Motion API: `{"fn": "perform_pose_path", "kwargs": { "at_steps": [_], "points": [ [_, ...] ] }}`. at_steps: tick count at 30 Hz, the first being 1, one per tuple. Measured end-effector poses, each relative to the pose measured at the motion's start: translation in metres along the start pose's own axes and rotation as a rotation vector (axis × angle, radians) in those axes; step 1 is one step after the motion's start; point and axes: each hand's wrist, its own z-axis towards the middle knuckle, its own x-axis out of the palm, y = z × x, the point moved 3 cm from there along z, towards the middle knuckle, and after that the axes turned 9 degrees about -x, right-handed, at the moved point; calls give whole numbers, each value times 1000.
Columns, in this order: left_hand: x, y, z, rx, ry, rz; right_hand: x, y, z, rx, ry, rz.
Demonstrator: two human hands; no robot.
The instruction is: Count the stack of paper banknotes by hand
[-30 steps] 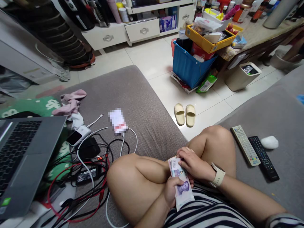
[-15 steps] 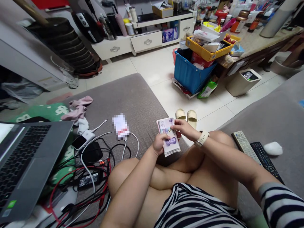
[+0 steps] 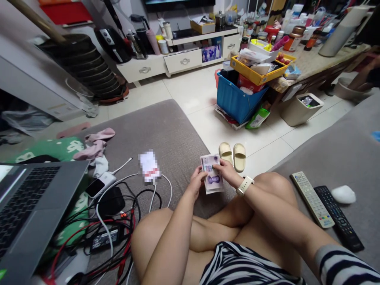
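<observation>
A stack of purple banknotes (image 3: pixel 214 182) is held over my crossed legs, its printed portrait facing up. My left hand (image 3: pixel 198 179) grips the stack's left edge, thumb on top and the other fingers hidden beneath. On the right edge, my right hand (image 3: pixel 228 171) pinches the same stack with its thumb lying across the top note. A pale watch (image 3: pixel 245 186) is on my right wrist. How many notes there are cannot be made out.
Left on the grey sofa (image 3: pixel 154 130) lie a laptop (image 3: pixel 35 206), tangled cables (image 3: pixel 130 221) and a blurred white object (image 3: pixel 149 166) with cords. Two remotes (image 3: pixel 311 200) lie to the right. Cream slippers (image 3: pixel 239 157) and a blue basket (image 3: pixel 239 99) stand on the floor.
My right hand has come down along the right edge and now grips the stack, its thumb on top. My left hand's thumb has drawn back toward the left edge. The view has tilted up slightly.
</observation>
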Motion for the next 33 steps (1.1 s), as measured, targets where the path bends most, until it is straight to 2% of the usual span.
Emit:
{"fn": "perform_pose_path", "kwargs": {
  "at_steps": [2,3,6,11,14,18,28,33],
  "points": [
    [-6,-2,2,-15,-111,19,-4,-7,2,-47,-50,-105],
    [-6,-1,1,-40,-127,-6,-5,-11,2,-65,-56,-145],
    [0,6,-3,-132,-57,-155,-2,-18,-1,-82,-28,-166],
    [15,13,-12,-207,67,-258,9,-24,-6,-1,-20,17],
    [19,13,-14,-194,92,-250,10,-24,-8,-6,-67,69],
    [19,15,-14,-158,46,-230,7,-21,-10,-69,-129,-48],
    [16,22,-12,17,68,-101,14,-12,-13,45,-85,91],
    [14,27,-9,45,45,-53,14,-9,-13,40,-23,48]
  ]
}}
